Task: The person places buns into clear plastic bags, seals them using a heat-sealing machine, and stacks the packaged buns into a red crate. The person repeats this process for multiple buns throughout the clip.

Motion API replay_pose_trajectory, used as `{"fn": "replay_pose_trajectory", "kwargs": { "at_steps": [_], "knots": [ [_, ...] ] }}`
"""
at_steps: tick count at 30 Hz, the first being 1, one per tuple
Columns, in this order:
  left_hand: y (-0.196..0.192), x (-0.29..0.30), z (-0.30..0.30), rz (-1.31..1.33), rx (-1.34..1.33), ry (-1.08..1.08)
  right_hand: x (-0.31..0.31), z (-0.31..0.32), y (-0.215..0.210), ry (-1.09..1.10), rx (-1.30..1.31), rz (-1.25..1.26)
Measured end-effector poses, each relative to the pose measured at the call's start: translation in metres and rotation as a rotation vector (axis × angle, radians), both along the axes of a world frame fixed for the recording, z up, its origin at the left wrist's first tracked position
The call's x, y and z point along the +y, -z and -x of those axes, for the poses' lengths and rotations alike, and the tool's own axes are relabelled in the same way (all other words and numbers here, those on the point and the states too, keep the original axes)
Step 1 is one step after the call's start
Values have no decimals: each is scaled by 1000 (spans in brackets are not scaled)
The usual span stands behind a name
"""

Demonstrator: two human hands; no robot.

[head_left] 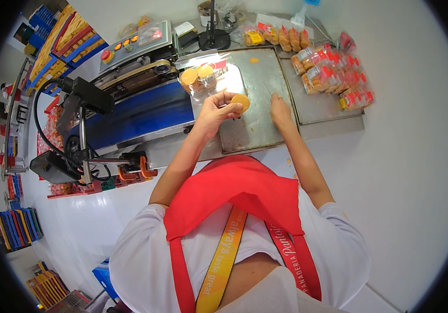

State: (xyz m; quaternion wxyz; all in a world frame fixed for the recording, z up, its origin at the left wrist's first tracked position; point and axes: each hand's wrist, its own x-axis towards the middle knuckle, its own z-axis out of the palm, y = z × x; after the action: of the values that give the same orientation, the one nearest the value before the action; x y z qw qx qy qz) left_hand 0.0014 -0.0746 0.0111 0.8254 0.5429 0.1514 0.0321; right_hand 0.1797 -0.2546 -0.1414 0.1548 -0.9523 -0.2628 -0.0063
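Observation:
My left hand [215, 112] pinches a round, flat yellow-orange cookie [242, 103] between thumb and fingers, above the left edge of a worn metal tray [252, 130]. Just beyond it a clear plastic bag [217, 71] with round cookies [190, 77] in it lies on a shiny metal surface at the end of the blue belt. My right hand [281, 111] is over the right side of the tray, its fingers drawn together and pointing away from me. A faint thin line shows by its fingertips; what it holds, if anything, I cannot make out.
On the left stands a sealing machine with a blue conveyor belt [140, 116], a control panel [136, 46] and a black bracket arm [85, 95]. Several filled cookie bags [331, 73] lie at the right on a second tray [318, 112]. A black stand [213, 39] rises at the back.

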Motion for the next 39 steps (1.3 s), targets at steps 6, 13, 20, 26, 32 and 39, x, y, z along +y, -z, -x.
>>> {"fn": "replay_pose_trajectory", "kwargs": {
  "at_steps": [6, 13, 20, 26, 32, 39],
  "knots": [
    [-9, 4, 7, 94, -23, 18, 2, 11, 7, -136, -399, -94],
    [-2, -4, 8, -92, -106, -42, 28, 72, -165, -523, 872, -945],
    [-39, 30, 22, -1242, -253, -591, 55, -20, -143, -252, 291, -1138],
    [-6, 87, 0, -1019, -236, -510, 110, -44, -113, -509, 1004, -1014],
    [14, 89, -6, -850, -266, -461, 117, -27, -130, -333, 1442, -1079],
    [15, 88, -2, -702, -275, -439, 121, 0, -147, -574, 1405, -1031]
  ]
}}
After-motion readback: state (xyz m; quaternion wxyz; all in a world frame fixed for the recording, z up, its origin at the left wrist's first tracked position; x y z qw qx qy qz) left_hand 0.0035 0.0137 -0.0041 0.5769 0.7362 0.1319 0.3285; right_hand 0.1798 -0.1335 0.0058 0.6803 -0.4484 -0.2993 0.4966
